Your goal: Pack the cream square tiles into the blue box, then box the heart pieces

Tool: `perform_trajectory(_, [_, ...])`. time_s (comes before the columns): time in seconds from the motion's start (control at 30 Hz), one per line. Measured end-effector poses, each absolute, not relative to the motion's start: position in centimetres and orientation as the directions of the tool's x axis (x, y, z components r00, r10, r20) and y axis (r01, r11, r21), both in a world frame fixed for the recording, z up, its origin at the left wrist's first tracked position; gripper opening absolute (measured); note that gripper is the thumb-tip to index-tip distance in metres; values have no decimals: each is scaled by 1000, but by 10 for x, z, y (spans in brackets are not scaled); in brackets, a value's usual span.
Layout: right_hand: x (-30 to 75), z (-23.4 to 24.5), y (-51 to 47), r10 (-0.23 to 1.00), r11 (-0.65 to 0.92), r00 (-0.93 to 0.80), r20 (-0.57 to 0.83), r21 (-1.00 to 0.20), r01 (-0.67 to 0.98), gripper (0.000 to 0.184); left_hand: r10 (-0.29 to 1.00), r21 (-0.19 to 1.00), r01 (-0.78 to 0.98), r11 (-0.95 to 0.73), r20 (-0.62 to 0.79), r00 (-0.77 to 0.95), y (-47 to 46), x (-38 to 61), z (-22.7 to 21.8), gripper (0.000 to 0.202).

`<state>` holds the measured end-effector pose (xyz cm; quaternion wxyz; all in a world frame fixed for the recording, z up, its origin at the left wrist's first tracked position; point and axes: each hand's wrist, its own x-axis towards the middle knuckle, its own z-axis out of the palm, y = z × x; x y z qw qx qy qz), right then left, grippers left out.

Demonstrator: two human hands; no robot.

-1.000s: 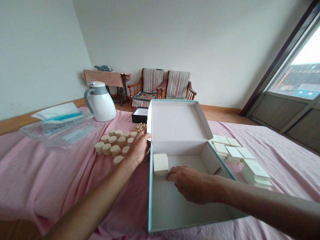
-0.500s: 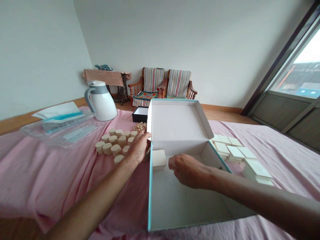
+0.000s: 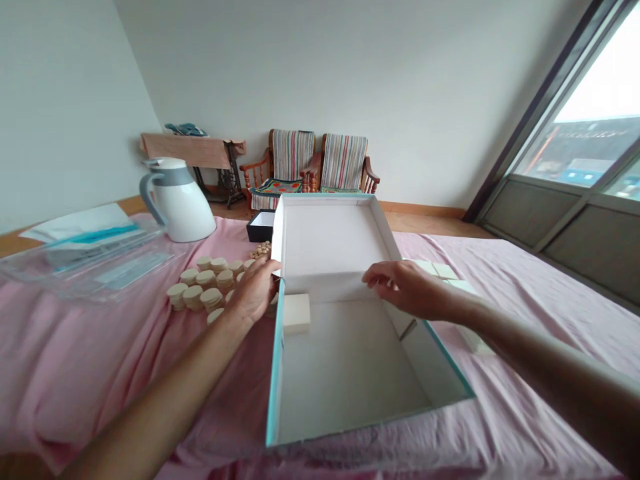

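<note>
A cardboard box (image 3: 345, 373) with light-blue edges stands in front of me, its lid (image 3: 335, 237) raised at the back. My left hand (image 3: 255, 290) grips the box's left side near the lid hinge; some of its fingers are hidden. Inside, a stack of pale square wooden tiles (image 3: 297, 315) sits in the far left corner. Above the right rear part of the box is my right hand (image 3: 407, 288), fingers loosely bent and apart, with nothing visible in them. More square tile stacks (image 3: 443, 271) lie right of the box, partly covered by my right hand and arm.
Stacks of round wooden discs (image 3: 193, 297) and small wooden beads (image 3: 261, 251) lie left of the box. Behind them are a black box (image 3: 260, 230) and a white jug (image 3: 185, 207). Clear plastic packaging (image 3: 120, 267) rests at far left on the pink cloth (image 3: 125, 347).
My right hand has risen from beside the tile stack in the box, moving back and right, and its fingers have loosened. My left hand keeps its hold. The view has turned right.
</note>
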<state>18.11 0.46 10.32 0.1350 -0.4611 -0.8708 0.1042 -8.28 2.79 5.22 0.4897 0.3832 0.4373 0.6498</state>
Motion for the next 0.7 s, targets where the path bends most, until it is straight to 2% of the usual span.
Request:
perform_trajectory(0.1, [240, 106, 5, 878, 479, -458, 142, -300, 825, 24, 975, 942, -317, -108, 38, -221, 28, -81, 55, 24])
perform_trajectory(0.2, [297, 98, 0, 907, 415, -417, 65, -315, 854, 25, 974, 943, -320, -93, 19, -225, 28, -79, 58, 25])
perform_trajectory(0.33, [352, 86, -11, 921, 374, -389, 4, -292, 880, 42, 973, 947, -310, -88, 15, -230, 29, -77, 59, 23])
perform_trajectory(0.47, [378, 76, -20, 922, 353, -382, -71, -257, 900, 59, 973, 955, -290, -68, -1, -233, 29, -77, 59, 20])
perform_trajectory(0.7, [383, 55, -20, 929, 343, -361, -81, -180, 922, 63, 974, 961, -274, -44, -21, -227, 32, -79, 57, 28])
